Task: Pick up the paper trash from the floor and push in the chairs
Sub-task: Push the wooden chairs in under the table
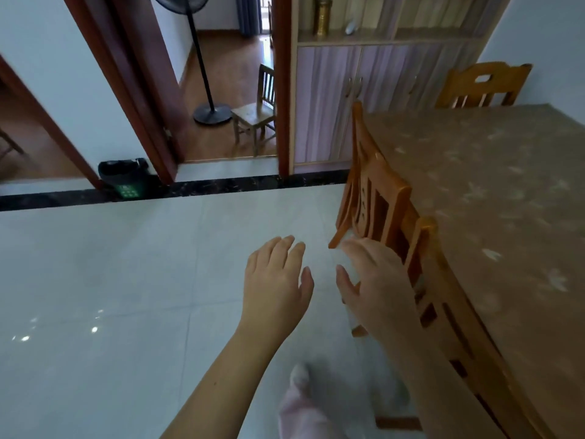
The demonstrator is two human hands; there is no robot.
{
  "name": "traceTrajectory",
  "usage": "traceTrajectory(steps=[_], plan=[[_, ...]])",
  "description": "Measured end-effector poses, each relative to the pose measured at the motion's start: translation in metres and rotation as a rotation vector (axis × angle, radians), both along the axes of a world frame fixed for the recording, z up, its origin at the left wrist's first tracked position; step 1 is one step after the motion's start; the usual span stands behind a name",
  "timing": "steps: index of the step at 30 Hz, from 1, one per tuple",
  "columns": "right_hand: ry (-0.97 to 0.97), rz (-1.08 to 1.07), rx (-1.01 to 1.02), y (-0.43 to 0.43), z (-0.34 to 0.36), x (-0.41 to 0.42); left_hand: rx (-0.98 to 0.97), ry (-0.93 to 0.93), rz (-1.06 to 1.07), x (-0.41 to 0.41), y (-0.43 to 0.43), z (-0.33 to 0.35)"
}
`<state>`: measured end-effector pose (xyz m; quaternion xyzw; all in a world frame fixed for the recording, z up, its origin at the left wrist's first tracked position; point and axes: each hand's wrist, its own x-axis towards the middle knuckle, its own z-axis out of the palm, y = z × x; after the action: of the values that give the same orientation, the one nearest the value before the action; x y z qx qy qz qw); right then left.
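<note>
Both hands are held out low over the pale tiled floor (pixel 126 280), backs up, and neither has hold of anything. The left hand (pixel 275 280) hangs over bare tile with its fingers straight and close together and the thumb slightly apart. The right hand (pixel 373 280) is blurred, its fingers spread and extended just beside the near chair (pixel 449 312). It overlaps the edge of that chair's backrest in the view, but whether it touches the wood cannot be told. That chair stands tucked in against the long side of the table (pixel 506 185), which is covered in a brown patterned cloth. A second chair (pixel 376 191) stands farther along the same side, its back also close to the table edge, and a third chair (pixel 481 87) stands at the far end. Well away from both hands, a black bin (pixel 123 179) with a green label sits against the wall between two doorways. A foot in a pale sock (pixel 299 378) shows below the hands.
</note>
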<state>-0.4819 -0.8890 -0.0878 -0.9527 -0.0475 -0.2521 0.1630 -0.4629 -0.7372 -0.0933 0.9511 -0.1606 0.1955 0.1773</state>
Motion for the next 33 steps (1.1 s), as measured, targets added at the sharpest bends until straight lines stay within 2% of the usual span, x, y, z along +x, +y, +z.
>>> traceTrajectory(steps=[6, 14, 21, 28, 33], plan=[[0.004, -0.036, 0.023, -0.013, 0.003, 0.134, 0.045, -0.034, -0.038, 0.14, -0.016, 0.006], [-0.082, -0.09, -0.011, -0.029, 0.019, 0.296, 0.048, -0.044, -0.091, 0.309, -0.039, 0.025], [-0.041, -0.099, -0.027, -0.019, 0.011, 0.441, -0.072, -0.014, -0.14, 0.459, -0.031, 0.006], [0.014, -0.187, -0.039, 0.005, 0.012, 0.603, -0.126, -0.062, -0.288, 0.634, -0.01, 0.012], [-0.016, -0.298, -0.03, -0.007, 0.013, 0.683, -0.144, -0.077, -0.365, 0.732, -0.027, 0.012]])
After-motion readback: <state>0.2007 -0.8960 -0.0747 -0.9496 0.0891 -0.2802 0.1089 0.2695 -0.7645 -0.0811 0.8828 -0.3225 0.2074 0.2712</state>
